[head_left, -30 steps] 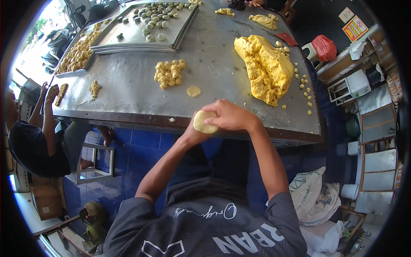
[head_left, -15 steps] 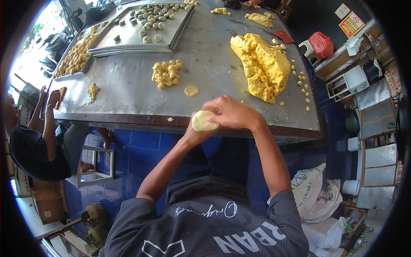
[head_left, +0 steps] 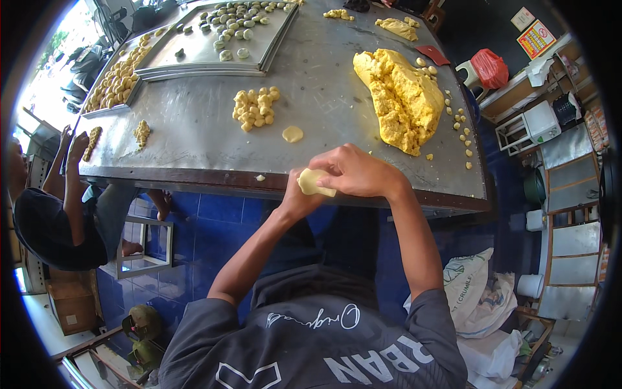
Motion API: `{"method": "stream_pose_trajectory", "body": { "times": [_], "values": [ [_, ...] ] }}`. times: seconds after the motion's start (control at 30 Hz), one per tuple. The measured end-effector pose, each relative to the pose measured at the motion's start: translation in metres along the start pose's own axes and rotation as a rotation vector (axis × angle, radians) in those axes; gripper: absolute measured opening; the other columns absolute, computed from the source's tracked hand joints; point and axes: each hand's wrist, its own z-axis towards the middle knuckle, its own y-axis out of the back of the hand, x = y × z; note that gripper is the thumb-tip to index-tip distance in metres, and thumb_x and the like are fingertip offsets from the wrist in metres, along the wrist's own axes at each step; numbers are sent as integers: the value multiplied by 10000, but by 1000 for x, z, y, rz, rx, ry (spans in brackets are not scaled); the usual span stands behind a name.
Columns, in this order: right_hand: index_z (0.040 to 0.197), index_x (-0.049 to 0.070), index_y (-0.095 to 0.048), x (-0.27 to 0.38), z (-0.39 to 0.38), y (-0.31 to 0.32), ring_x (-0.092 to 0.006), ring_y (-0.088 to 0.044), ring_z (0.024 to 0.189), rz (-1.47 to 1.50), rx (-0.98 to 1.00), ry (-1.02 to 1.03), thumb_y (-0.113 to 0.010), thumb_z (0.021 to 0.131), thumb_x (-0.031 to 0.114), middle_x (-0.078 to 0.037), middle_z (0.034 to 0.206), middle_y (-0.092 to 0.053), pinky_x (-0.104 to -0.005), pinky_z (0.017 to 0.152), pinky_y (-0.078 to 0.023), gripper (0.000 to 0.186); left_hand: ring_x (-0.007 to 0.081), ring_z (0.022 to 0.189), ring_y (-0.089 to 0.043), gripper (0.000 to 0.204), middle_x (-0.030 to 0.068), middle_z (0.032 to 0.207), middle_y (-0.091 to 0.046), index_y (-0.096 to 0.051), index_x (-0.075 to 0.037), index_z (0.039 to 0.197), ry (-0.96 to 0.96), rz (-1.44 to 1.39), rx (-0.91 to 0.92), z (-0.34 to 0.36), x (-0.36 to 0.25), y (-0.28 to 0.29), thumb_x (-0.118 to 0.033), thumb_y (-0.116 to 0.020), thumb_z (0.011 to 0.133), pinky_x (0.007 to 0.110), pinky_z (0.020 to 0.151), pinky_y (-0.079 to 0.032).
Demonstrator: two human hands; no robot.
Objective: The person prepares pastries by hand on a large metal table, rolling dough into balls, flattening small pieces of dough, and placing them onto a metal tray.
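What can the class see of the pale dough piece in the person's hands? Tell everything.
The dough piece is pale cream, smooth and soft-looking, seemingly thin, with an uneven outline. The left hand lies under it; the right hand grips its right side, hiding part of it. It is held near the table's near edge.

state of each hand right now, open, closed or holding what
Left hand: supporting the pale dough piece; fingers mostly hidden, so open or closed cannot be told.
Right hand: closed, pinching the pale dough piece.
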Motion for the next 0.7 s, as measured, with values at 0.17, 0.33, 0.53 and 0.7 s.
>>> {"method": "stream_pose_trajectory", "body": {
  "times": [0.17, 0.33, 0.53, 0.7],
  "values": [
    [994, -1, -635, -3, 0, 1, -243, -575, 636, -16, 17, -53, -621, 749, 131, -175, 745, -619, -346, 632, -465, 279, 205, 659, -640, 122, 56, 729, -642, -618, -47, 789, -35, 20, -17, -2, -6, -3, -100, -698, 714, 304, 631, -492],
    [986, 0, -640, -3, 3, -1, -254, -590, 637, -23, -30, -43, -621, 762, 121, -189, 760, -630, -342, 634, -471, 256, 164, 704, -646, 135, 52, 779, -660, -627, -46, 820, 38, 1, 1, -5, -1, 3, -76, -708, 716, 286, 629, -496],
    [1023, -1, -640, 34, -3, 0, -282, -631, 682, 0, -2, 94, -633, 776, 116, -209, 805, -641, -344, 648, -482, 274, 102, 685, -583, 156, 55, 727, -607, -604, -16, 785, -169, -105, -100, 1, 6, -2, -29, -729, 692, 280, 583, -462],
    [1037, 11, -634, 44, 3, 2, -325, -632, 757, -24, 137, 34, -626, 769, 110, -218, 858, -640, -366, 702, -488, 286, 106, 630, -574, 180, 76, 668, -578, -587, -7, 768, -184, -160, -68, -4, -7, 12, -41, -728, 660, 274, 569, -447]
  ]
}}
